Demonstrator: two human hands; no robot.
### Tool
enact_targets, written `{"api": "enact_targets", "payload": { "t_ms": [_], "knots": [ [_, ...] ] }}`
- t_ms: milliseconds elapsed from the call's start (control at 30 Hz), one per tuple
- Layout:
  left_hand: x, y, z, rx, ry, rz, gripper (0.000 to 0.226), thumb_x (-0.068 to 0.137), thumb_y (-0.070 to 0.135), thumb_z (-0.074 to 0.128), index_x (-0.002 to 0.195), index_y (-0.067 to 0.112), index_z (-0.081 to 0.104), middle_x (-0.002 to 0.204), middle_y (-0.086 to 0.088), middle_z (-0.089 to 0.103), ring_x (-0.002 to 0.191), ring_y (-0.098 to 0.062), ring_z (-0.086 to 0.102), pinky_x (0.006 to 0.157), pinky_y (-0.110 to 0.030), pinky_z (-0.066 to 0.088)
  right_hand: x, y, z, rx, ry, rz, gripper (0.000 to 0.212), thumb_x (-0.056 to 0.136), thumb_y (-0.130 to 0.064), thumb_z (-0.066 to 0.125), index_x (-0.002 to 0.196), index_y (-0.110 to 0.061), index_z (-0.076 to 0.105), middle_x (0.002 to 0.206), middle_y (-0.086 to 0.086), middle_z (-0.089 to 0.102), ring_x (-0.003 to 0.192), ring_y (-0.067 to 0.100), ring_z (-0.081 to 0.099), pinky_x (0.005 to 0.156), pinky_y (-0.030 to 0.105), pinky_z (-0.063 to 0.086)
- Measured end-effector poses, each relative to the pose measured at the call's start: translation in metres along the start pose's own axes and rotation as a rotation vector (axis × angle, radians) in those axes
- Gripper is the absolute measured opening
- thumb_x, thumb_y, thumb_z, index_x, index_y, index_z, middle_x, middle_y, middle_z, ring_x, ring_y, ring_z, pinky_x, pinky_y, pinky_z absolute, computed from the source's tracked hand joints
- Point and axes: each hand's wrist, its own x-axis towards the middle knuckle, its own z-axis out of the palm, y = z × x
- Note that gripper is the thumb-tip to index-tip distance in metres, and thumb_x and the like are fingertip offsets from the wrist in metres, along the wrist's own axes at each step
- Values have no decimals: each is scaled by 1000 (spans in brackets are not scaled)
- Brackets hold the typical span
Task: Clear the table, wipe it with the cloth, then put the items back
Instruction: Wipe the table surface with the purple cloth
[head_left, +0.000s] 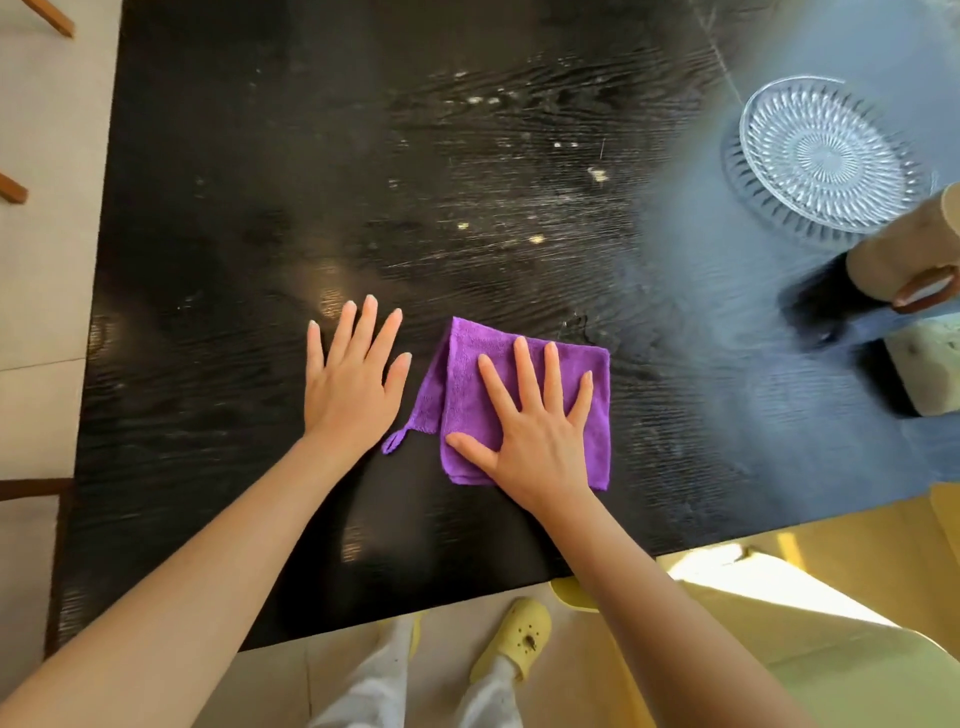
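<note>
A pale tiled floor (47, 218) runs along the left, with brown wooden chair legs (54, 18) at the top left corner. Near the bottom, a yellow clog (522, 636) and white trousers (384, 686) show, beside a yellow chair (810, 660) at the lower right.

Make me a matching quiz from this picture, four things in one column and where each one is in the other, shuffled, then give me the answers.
Things:
1. left hand
2. right hand
3. glass plate
4. yellow shoe

Places:
A. on the floor below the table edge
B. flat on the purple cloth
C. far right of the table
D. flat on bare tabletop, left of the cloth

Pairs: 1-D, 2-B, 3-C, 4-A
</note>
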Motion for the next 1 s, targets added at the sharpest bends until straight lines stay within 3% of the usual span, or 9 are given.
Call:
{"api": "enact_targets", "payload": {
  "t_ms": [233,533,733,800,833,900,933,1000],
  "knots": [
    [-2,1,2,0,10,-1,57,96,45,16,148,22,22,158,-5,20,147,-23,14,117,-50,8,15,1,-2,6,6,22,63,87,-66,20,145,-43,16,160,-3,11,147,30,2,111,63,-2],
    [-2,0,2,-3,16,-2,57,96,46,16,149,22,20,159,-5,18,147,-23,12,118,-49,7,50,12,-7,-11,37,-19,55,97,-47,27,148,-31,16,159,-5,16,147,22,8,114,57,1],
    [-1,1,3,8,19,-12,59,95,48,12,149,24,19,159,-4,17,147,-22,10,118,-49,7,53,15,-9,183,110,-33,47,100,-28,35,145,-18,29,156,2,26,146,21,15,118,43,5],
    [-1,1,4,1,26,-8,58,96,48,14,149,24,19,159,-4,17,147,-22,10,118,-50,7,50,16,-12,337,157,-27,43,99,-23,39,142,-15,37,151,4,37,143,20,25,117,36,12],
    [-1,0,5,-1,32,-6,58,96,48,14,149,24,20,159,-4,18,147,-22,10,118,-50,7,49,18,-15,469,197,8,40,98,-22,42,138,-15,43,141,5,49,136,19,37,113,30,22],
    [-1,-1,6,-3,40,-4,58,96,48,14,149,24,20,158,-4,19,147,-23,10,118,-50,7,42,26,-23,745,310,134,26,95,-24,46,118,-17,57,100,-3,65,97,8,57,82,18,39],
    [-1,-1,7,-2,46,-4,58,96,48,13,148,24,20,158,-4,19,147,-23,11,118,-50,7,37,31,-25,824,363,193,20,94,-25,47,108,-19,59,85,-11,61,79,1,55,69,16,39],
    [-1,0,8,-4,57,-2,58,97,48,14,148,24,20,158,-4,20,147,-23,12,118,-50,7,29,41,-29,885,450,266,17,94,-27,45,102,-21,59,80,-16,59,71,-5,51,61,5,36]
  ]
}}
